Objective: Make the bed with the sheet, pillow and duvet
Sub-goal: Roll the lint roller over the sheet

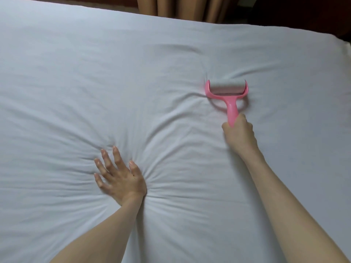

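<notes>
A white sheet (95, 73) covers the whole bed and fills most of the view. My left hand (118, 174) presses flat on it with fingers spread, and creases fan out around the palm. My right hand (239, 130) grips the handle of a pink lint roller (227, 92). The roller's white drum lies on the sheet to the right of the bed's middle, with small wrinkles gathered around it. No pillow or duvet is in view.
Brown curtains (182, 6) hang beyond the bed's far edge. The bed's far right corner (340, 44) borders a dark area of the room.
</notes>
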`<action>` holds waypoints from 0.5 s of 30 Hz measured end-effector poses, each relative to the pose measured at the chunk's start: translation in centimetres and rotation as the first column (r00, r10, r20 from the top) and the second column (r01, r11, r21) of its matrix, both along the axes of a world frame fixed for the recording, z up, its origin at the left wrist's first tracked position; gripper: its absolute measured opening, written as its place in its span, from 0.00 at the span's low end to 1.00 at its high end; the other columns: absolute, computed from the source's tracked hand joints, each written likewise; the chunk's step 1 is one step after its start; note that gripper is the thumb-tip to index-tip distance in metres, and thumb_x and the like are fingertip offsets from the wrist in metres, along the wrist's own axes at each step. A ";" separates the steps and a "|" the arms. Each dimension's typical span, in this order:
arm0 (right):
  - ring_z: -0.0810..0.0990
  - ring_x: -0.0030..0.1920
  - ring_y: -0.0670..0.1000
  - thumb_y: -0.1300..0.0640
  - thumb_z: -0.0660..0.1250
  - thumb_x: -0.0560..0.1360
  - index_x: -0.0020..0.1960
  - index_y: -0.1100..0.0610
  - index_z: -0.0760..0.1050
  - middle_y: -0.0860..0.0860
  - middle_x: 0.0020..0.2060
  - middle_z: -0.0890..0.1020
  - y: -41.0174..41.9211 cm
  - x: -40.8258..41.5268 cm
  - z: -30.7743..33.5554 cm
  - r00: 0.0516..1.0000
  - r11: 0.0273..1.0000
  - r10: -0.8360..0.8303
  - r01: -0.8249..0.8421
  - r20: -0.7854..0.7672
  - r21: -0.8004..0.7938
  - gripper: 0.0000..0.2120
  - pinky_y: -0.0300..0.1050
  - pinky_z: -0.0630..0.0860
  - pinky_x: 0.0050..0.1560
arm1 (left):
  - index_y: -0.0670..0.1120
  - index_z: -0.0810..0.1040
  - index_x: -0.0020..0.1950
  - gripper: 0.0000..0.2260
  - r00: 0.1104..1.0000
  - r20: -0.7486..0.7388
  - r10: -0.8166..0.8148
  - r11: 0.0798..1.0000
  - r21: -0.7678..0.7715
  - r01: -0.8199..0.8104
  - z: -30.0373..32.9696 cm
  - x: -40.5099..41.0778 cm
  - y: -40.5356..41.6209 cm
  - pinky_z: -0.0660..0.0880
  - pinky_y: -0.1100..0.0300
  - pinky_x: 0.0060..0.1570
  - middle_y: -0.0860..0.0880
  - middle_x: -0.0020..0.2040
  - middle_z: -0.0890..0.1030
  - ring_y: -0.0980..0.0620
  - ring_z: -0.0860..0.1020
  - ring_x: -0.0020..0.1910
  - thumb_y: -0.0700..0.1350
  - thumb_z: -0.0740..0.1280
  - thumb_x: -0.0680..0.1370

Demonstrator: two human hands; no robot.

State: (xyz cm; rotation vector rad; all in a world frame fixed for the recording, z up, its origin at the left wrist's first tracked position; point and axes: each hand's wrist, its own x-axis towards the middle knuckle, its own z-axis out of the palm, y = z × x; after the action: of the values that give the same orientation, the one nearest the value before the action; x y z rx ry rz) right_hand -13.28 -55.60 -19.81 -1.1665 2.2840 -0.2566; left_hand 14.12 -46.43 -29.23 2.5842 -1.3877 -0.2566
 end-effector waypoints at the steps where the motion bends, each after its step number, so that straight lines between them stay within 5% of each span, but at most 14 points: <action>1: 0.70 0.45 0.60 0.55 0.59 0.77 0.53 0.61 0.63 0.56 0.46 0.69 0.6 0.2 -0.1 1.000 1.000 0.000 0.000 -0.010 0.001 0.11 0.51 0.69 0.46 | 0.54 0.51 0.78 0.28 1.000 -0.001 0.001 1.000 -0.001 -0.001 0.0 0.0 0.0 0.44 0.45 0.72 0.51 0.79 0.48 0.47 0.46 0.78 0.54 0.47 0.77; 9: 0.74 0.54 0.63 0.54 0.58 0.76 0.61 0.63 0.66 0.61 0.58 0.73 -6.5 -0.7 0.1 1.000 1.000 0.002 -0.003 -0.012 -0.031 0.17 0.52 0.71 0.51 | 0.53 0.51 0.78 0.28 1.000 0.005 -0.007 1.000 -0.018 0.007 -0.1 0.2 0.1 0.45 0.44 0.72 0.50 0.79 0.48 0.47 0.46 0.78 0.53 0.48 0.77; 15: 0.79 0.51 0.62 0.58 0.58 0.73 0.60 0.60 0.67 0.58 0.51 0.73 -13.6 -0.2 1.4 0.998 0.996 0.042 -0.037 0.050 -0.085 0.16 0.56 0.77 0.51 | 0.53 0.52 0.78 0.28 1.000 0.009 -0.008 1.000 -0.021 0.008 -0.6 0.3 0.0 0.46 0.44 0.72 0.50 0.79 0.48 0.47 0.46 0.78 0.53 0.48 0.77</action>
State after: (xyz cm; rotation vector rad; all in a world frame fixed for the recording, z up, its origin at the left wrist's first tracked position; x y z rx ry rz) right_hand -13.49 -69.16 -18.37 -1.2317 2.2217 -0.3668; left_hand 14.37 -46.38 -29.83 2.5666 -1.3960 -0.2300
